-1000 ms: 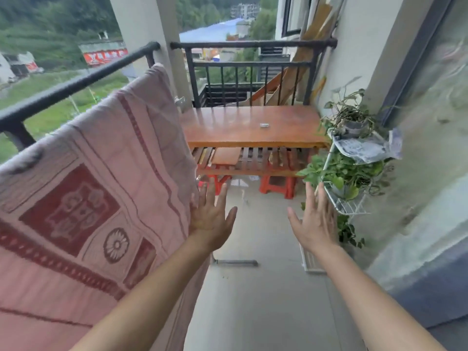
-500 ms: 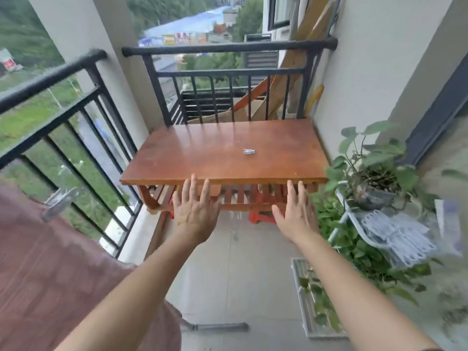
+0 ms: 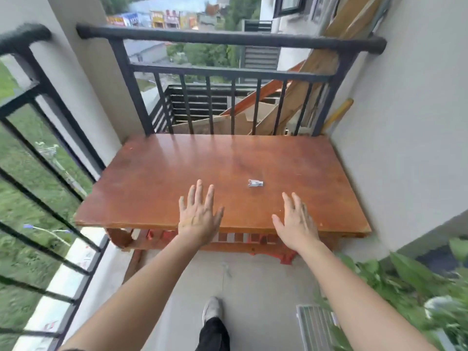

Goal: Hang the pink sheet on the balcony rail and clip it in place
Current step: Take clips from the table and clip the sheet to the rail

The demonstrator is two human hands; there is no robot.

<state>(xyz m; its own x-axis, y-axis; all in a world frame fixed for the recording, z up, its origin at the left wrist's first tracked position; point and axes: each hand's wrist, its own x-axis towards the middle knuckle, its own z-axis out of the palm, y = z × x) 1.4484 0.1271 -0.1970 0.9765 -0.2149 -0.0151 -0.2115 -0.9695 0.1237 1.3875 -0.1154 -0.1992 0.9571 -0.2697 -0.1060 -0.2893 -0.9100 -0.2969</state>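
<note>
Clip [image 3: 255,183]: small, pale, lying flat on the wooden table [image 3: 152,188], long axis roughly left-right, alone on the top.
Right hand [image 3: 296,221]: palm down, fingers spread, empty; over the near table edge, clip ahead and slightly to its left.
Left hand [image 3: 198,215]: palm down, fingers spread, empty; clip ahead and well to its right.
Nearer hand: right, by judgement; a short forward reach would meet the clip.
Pink sheet: not in view.
Rail [image 3: 228,38]: bare beyond the table.
Grasp note: pinching across the clip's short sides looks simplest.
</note>
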